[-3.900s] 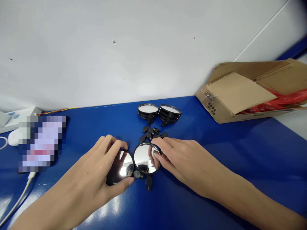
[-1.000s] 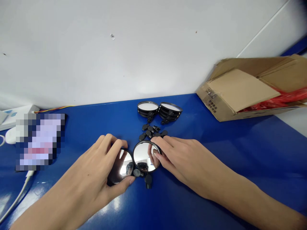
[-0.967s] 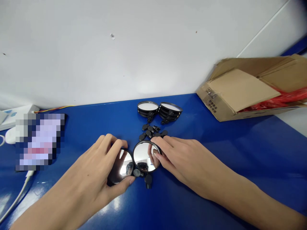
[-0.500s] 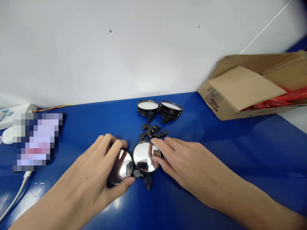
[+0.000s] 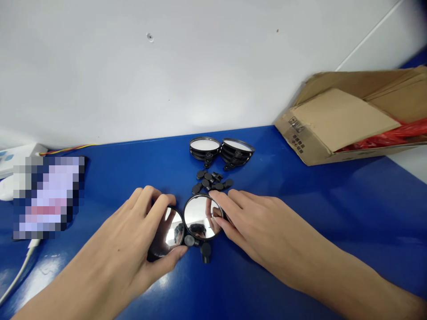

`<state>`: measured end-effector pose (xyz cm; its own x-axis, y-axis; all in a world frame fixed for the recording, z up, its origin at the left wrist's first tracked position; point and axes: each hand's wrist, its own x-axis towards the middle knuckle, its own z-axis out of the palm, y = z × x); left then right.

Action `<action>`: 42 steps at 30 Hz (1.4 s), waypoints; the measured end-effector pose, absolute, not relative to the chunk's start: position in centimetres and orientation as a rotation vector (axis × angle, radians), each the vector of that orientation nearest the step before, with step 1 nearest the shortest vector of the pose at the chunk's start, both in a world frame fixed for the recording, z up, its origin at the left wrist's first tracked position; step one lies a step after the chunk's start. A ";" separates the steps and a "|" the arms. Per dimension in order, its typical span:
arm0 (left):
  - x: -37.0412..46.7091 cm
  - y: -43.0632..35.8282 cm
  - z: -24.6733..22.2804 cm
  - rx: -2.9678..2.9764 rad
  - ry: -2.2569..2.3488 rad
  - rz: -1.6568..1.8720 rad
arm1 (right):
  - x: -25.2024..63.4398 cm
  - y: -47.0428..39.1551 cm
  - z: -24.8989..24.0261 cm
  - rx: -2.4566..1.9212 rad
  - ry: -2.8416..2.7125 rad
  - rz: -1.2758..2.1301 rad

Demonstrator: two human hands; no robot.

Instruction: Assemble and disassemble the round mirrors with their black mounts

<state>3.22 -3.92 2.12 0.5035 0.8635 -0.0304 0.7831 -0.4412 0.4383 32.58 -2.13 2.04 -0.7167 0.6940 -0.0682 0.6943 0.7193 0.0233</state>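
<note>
Two round mirrors with black rims lie side by side on the blue table, their edges touching. Fingers and thumb of my left hand (image 5: 143, 231) curve around the left round mirror (image 5: 171, 231) and grip it by its edge. My right hand (image 5: 247, 213) holds the right round mirror (image 5: 200, 215) at its right rim, thumb near the glass. Below where the mirrors meet sit small black swivel mounts (image 5: 206, 252), one partly under the rims. Just beyond the mirrors several more black mounts (image 5: 213, 180) lie in a loose cluster.
Two stacks of round mirrors (image 5: 204, 146) stand near the white wall. At the right, an open cardboard box (image 5: 343, 120) holds red plastic (image 5: 383, 135). On the left lie a blurred-out phone (image 5: 50, 195), a white cable (image 5: 22, 271) and a white box (image 5: 23, 158).
The whole view has shifted slightly up and left. Both hands keep the same hold on the mirrors.
</note>
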 end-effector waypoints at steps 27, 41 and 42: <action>3.5 -3.9 2.1 2.415 1.370 0.312 | 32.6 -2.3 2.2 1.109 2.874 0.063; 3.7 -3.7 2.0 2.402 1.365 0.318 | 32.6 -2.1 2.4 1.070 2.895 0.062; 3.7 -3.8 2.0 2.396 1.367 0.316 | 32.6 -2.1 2.3 1.091 2.903 0.057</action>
<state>3.66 -3.76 1.98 0.5060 0.8624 0.0142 0.7812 -0.4652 0.4164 32.59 -2.07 2.33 -0.7519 0.6588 -0.0240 0.6573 0.7520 0.0485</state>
